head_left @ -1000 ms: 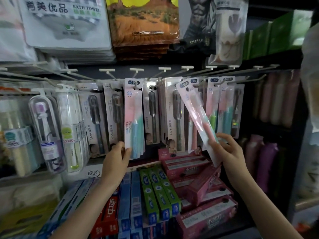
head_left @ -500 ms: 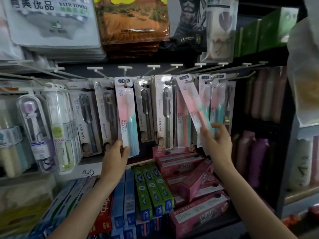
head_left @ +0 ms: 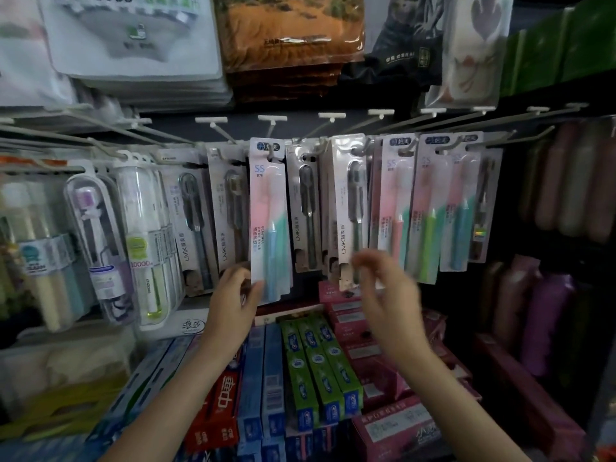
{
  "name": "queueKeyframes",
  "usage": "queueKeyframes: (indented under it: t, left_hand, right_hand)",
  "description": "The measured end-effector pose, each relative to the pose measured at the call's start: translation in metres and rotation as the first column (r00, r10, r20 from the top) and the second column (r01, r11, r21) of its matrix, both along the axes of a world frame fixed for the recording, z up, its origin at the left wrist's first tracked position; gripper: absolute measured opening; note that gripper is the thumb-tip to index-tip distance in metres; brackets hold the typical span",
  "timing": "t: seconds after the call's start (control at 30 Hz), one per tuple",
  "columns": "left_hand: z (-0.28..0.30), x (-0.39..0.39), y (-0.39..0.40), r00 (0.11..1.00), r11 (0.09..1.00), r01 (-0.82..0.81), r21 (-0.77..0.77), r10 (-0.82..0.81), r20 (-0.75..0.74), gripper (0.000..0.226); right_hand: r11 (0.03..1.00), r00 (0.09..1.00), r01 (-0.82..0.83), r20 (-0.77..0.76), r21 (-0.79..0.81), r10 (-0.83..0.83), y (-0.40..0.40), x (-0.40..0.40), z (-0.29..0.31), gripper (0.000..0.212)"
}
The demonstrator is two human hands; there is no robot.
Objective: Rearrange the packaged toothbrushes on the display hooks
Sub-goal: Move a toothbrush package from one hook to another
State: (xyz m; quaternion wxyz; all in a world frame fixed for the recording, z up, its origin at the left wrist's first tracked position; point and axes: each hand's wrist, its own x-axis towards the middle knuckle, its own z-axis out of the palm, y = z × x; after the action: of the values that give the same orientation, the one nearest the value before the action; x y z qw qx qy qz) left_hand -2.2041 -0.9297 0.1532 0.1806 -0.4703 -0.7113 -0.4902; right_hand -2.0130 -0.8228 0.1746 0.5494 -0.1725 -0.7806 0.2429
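- The left hand (head_left: 233,295) had its grip on the lower left edge of a pink-and-teal toothbrush pack (head_left: 268,221); the thumb lay against the pack's bottom corner and the fingers curled behind it; the pack hung upright from its hook (head_left: 270,128), between two grey-carded LMK packs
- The right hand (head_left: 386,288) was blurred and held nothing; its fingers were loosely bent, its grip slack, just in front of the bottom of a white LMK toothbrush pack (head_left: 348,208); whether a fingertip touched that card, I could not tell
- To the right of that card hung a row of pink-and-teal packs (head_left: 430,208), one with a pink handle, one green, one blue; all upright on their hooks, close together and overlapping at the edges
- At the left hung clear cases holding toothbrushes (head_left: 96,248); one had a purple-topped head
- Below the hooks lay toothpaste boxes on the shelf: green boxes (head_left: 320,365) in the middle, blue boxes (head_left: 263,378) just to their left, pink boxes (head_left: 390,431) to the right
- Above the hooks sat stacked packets, one white towel pack (head_left: 133,45) and a brown packet (head_left: 290,35) beside it
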Motion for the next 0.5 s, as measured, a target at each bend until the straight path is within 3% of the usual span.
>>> queueKeyframes:
  t: [0.07,0.13,0.3,0.5]
  left_hand:
    - [0.000,-0.001,0.000,0.997,0.999,0.049,-0.011,-0.048,0.066,0.021]
    - [0.001,-0.001,-0.001,0.992,0.997,0.073,-0.013,-0.072,0.104,0.020]
    - [0.008,-0.011,-0.017,0.999,0.999,-0.035,-0.013,0.035,0.013,0.020]
    - [0.023,-0.026,-0.040,0.983,0.987,-0.160,-0.030,0.157,-0.092,0.010]
  right_hand:
    - [0.990,0.975,-0.139,0.176,0.013,0.134,-0.008,-0.028,-0.001,0.031]
    - [0.986,0.958,-0.161,0.233,-0.041,0.167,-0.008,-0.055,-0.004,0.042]
    - [0.944,0.941,-0.193,0.223,-0.268,0.255,0.000,-0.093,-0.009,0.062]
    - [0.863,0.951,-0.254,0.050,-0.437,0.305,-0.001,-0.115,-0.010,0.057]
